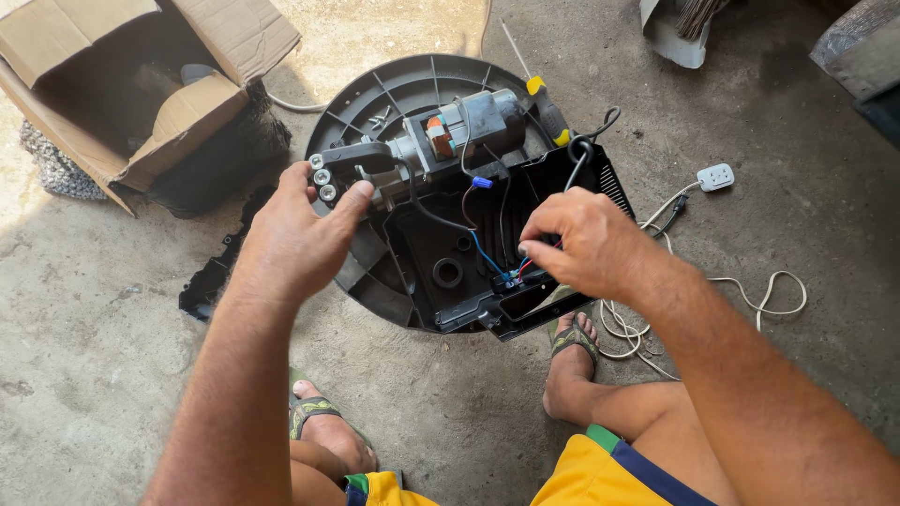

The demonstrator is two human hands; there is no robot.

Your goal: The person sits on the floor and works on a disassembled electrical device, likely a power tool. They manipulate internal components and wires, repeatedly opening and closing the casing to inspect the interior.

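Two bare hands work over a dark round fan base (375,103) lying on the concrete floor (112,356), its open black housing (450,253) facing up. Left hand (300,234) sits at the base's left edge, thumb and fingers loosely spread around a black switch block (342,169) with three silver buttons, touching it. Right hand (577,239) is over the housing's right side, fingertips pinched together on thin red and blue wires (497,267). One grey motor (464,126) lies above the housing, on the base. One yellow-handled screwdriver (544,103) rests at the base's upper right edge. One open cardboard box (141,94) stands left of the base, just beside it. One white cord (750,290) with one white socket block (715,176) lies right of the base. Two sandalled feet below the base, right foot (567,361) nearly touching the housing. Open floor lower left of the base; box blocks upper left.
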